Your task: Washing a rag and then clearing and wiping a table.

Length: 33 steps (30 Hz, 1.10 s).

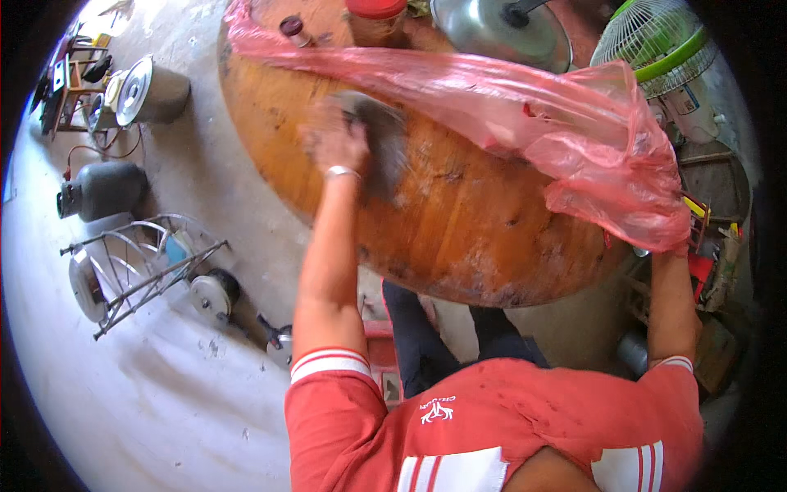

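Observation:
My left hand (338,138), blurred and with a bracelet at the wrist, presses a dark grey cloth (387,147) on the round wooden table (442,234). Pale scuffs and dark stains mark the tabletop. A thin pink plastic sheet (516,104) is folded back across the far half of the table. At the right edge the sheet is raised and bunched over my right hand, which seems to hold it. Plastic hides those fingers; only the right wrist (670,258) and forearm show below it.
A small dark-capped bottle (295,31), a red-lidded jar (376,21) and a metal lid (501,31) stand at the back. A green fan (658,49) is far right. Leftward on the floor are a large pot (157,92), gas cylinder (107,190) and metal rack (147,264).

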Each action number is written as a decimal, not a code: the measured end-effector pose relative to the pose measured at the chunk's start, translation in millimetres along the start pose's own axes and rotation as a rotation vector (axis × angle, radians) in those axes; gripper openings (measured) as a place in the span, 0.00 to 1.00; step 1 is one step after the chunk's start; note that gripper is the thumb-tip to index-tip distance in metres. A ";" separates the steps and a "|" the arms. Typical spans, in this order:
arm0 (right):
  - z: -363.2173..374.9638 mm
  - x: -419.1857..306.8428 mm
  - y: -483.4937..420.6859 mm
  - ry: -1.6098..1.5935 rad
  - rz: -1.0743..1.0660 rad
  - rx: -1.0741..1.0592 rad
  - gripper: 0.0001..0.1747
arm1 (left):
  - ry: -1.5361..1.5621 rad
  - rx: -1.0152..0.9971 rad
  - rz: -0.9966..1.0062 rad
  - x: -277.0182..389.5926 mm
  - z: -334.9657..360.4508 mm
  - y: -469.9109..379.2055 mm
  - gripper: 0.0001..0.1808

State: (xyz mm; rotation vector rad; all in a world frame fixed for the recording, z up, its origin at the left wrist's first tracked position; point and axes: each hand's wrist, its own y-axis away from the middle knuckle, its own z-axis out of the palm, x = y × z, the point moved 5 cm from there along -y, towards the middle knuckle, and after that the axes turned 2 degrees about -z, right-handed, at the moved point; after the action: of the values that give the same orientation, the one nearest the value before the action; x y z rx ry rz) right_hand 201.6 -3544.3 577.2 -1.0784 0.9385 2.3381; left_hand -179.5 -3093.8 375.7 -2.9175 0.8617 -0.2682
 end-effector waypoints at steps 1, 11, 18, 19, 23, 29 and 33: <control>-9.4 1.6 2.3 0.004 -0.004 0.010 0.23 | -0.028 0.123 -0.166 -3.7 -7.3 -23.1 0.36; -45.5 -6.1 36.2 -0.061 0.059 0.120 0.23 | 0.402 -0.461 0.522 186.9 -37.2 270.4 0.40; -103.3 -25.6 64.6 -0.075 0.082 0.193 0.23 | 0.162 0.016 0.142 73.7 -29.6 29.9 0.40; -110.9 -30.4 66.9 -0.069 0.090 0.194 0.23 | 0.117 0.091 -0.023 75.3 -19.7 -0.8 0.40; -144.0 -40.3 100.4 -0.053 0.120 0.257 0.23 | -0.092 0.042 -0.157 145.1 -2.6 30.0 0.40; -206.5 -87.8 62.0 -0.031 0.118 0.340 0.24 | 0.259 -0.411 0.636 301.0 -26.7 291.3 0.37; -189.6 -62.4 87.6 -0.055 0.170 0.400 0.24 | 0.252 -0.708 0.553 226.6 -19.5 302.1 0.38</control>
State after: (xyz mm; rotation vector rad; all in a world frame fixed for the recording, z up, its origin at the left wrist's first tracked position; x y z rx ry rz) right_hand 285.6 -3745.4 571.0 -0.7947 1.4479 2.1609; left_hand -156.4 -3471.0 386.9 -3.0666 2.1240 -0.3396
